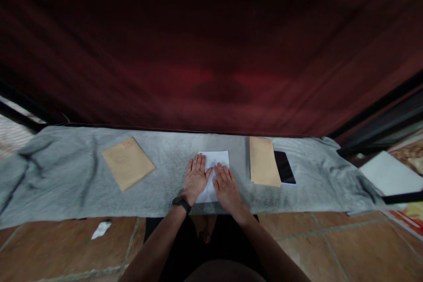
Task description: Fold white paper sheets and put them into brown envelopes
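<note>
A white sheet of paper [216, 157] lies on the grey cloth [175, 150] in front of me, with faint marks near its middle. My left hand [195, 177] rests flat on the sheet's left side, fingers stretched out and pointing away from me; a dark watch is on that wrist. On the right side of the same sheet, my right hand [226, 186] lies flat with its fingers extended. Both palms hide part of the paper, and neither hand grips anything.
To the left lies a brown envelope [128, 163], turned at an angle. Several brown envelopes [264, 161] are stacked on the right, beside a dark-screened phone [284, 167]. A dark red curtain [211, 53] rises behind the cloth. A white scrap [101, 229] sits on the tiled floor.
</note>
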`<state>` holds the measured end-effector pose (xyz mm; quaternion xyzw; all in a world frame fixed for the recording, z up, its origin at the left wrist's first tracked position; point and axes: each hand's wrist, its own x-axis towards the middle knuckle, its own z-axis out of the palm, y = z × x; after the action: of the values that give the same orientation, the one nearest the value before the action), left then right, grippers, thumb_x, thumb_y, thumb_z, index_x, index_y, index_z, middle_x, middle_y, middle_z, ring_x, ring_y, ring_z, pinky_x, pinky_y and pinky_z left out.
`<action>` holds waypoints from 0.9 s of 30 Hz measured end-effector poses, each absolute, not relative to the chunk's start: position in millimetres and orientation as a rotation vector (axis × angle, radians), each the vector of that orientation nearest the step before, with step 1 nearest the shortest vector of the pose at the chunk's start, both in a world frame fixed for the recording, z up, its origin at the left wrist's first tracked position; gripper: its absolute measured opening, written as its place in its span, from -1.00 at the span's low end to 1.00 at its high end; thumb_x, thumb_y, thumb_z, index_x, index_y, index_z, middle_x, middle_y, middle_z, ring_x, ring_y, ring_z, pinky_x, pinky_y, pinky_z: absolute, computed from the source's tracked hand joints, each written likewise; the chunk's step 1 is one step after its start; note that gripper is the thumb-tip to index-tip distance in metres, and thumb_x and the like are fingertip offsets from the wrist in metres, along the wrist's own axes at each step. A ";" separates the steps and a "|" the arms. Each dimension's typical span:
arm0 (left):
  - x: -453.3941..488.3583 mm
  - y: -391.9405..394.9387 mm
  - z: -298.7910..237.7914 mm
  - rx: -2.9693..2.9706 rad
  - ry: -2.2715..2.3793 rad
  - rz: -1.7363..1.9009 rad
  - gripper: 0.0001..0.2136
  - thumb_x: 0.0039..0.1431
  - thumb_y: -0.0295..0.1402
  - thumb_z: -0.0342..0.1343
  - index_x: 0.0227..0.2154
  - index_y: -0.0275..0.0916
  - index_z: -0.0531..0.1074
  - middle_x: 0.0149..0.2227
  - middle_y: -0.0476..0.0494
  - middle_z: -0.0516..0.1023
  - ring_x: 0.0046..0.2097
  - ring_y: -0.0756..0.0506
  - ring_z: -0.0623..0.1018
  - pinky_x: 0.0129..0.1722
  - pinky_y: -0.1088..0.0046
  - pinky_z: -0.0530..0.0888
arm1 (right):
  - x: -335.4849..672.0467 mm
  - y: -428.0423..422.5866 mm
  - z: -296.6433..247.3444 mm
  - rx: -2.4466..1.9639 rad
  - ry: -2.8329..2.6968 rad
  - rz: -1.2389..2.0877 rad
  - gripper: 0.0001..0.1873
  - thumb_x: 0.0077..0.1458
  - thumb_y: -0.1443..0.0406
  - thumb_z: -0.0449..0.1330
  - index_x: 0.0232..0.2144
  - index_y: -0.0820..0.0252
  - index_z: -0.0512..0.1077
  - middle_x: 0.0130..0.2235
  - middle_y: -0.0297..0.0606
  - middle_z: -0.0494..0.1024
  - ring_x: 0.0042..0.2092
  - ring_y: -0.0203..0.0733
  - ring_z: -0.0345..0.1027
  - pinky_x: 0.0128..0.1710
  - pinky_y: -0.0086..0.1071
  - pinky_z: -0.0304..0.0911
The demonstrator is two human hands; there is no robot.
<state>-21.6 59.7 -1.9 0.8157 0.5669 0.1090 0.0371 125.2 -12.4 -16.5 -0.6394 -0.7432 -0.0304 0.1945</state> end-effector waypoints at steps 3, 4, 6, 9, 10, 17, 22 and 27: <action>-21.9 59.1 -1.7 2.507 1.726 0.335 -0.40 0.41 -0.14 -0.23 0.37 -0.41 0.06 0.41 -0.34 0.09 0.44 -0.22 0.04 0.41 0.10 -0.03 | 113.7 -26.9 -17.9 -1.761 -2.121 -0.058 -0.45 0.39 0.24 -0.06 0.36 0.25 0.13 0.36 -0.10 0.23 0.38 -0.04 0.06 0.34 -0.05 0.00; -21.9 58.9 -1.9 2.508 1.723 0.340 -0.40 0.41 -0.14 -0.23 0.37 -0.42 0.06 0.41 -0.35 0.09 0.44 -0.22 0.04 0.41 0.10 -0.02 | 113.9 -30.0 -18.2 -1.773 -2.110 -0.061 -0.45 0.39 0.24 -0.05 0.36 0.25 0.14 0.35 -0.09 0.23 0.38 -0.03 0.07 0.34 -0.04 0.00; -22.1 58.8 -2.5 2.510 1.725 0.348 -0.40 0.41 -0.13 -0.23 0.37 -0.41 0.06 0.41 -0.35 0.09 0.44 -0.22 0.05 0.40 0.09 -0.01 | 119.1 -34.4 -18.3 -1.792 -2.093 -0.071 -0.46 0.39 0.23 -0.05 0.34 0.27 0.16 0.35 -0.07 0.24 0.37 -0.02 0.08 0.34 -0.03 -0.01; -22.6 59.7 -3.2 2.516 1.732 0.347 -0.41 0.42 -0.13 -0.23 0.38 -0.37 0.06 0.41 -0.32 0.08 0.44 -0.22 0.05 0.40 0.10 -0.01 | 131.3 -39.8 -17.9 -1.811 -2.081 -0.093 -0.46 0.40 0.22 -0.04 0.34 0.29 0.17 0.35 -0.05 0.23 0.36 -0.01 0.10 0.34 -0.02 -0.01; -22.7 60.0 -3.1 2.518 1.735 0.344 -0.41 0.42 -0.12 -0.24 0.38 -0.37 0.06 0.41 -0.31 0.08 0.44 -0.22 0.05 0.41 0.10 -0.02 | 135.0 -41.6 -17.8 -1.818 -2.078 -0.101 -0.46 0.40 0.22 -0.04 0.34 0.30 0.17 0.35 -0.05 0.22 0.35 0.00 0.11 0.34 -0.02 -0.01; -10.6 36.4 -0.5 2.627 1.612 0.451 -0.48 0.43 -0.24 -0.25 0.36 -0.34 0.11 0.39 -0.27 0.16 0.43 -0.19 0.07 0.41 0.08 0.01 | 142.8 -49.1 -18.3 -1.849 -2.106 -0.148 -0.44 0.39 0.25 -0.06 0.36 0.31 0.13 0.37 -0.05 0.18 0.36 0.02 0.09 0.34 -0.01 -0.05; 4.4 0.6 -4.2 2.773 1.256 0.482 -0.48 0.44 -0.21 -0.23 0.36 -0.33 0.10 0.40 -0.24 0.16 0.42 -0.15 0.11 0.40 0.14 0.10 | 143.6 -48.9 -20.5 -1.879 -2.188 -0.142 -0.38 0.32 0.38 -0.10 0.40 0.31 0.01 0.40 -0.07 0.11 0.40 -0.01 -0.01 0.36 -0.02 -0.11; -7.7 -5.9 -3.6 2.763 1.279 0.484 -0.42 0.43 -0.08 -0.19 0.35 -0.34 0.09 0.39 -0.30 0.15 0.42 -0.17 0.11 0.39 0.13 0.10 | 145.5 -50.0 -20.1 -1.893 -2.193 -0.141 -0.37 0.32 0.34 -0.08 0.40 0.30 0.00 0.41 -0.08 0.10 0.40 0.01 -0.01 0.36 -0.01 -0.09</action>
<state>-7.7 -5.9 -3.6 0.8958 0.4147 0.1570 0.0292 145.5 -50.0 -20.1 -0.6480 -0.7505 -0.0481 0.1202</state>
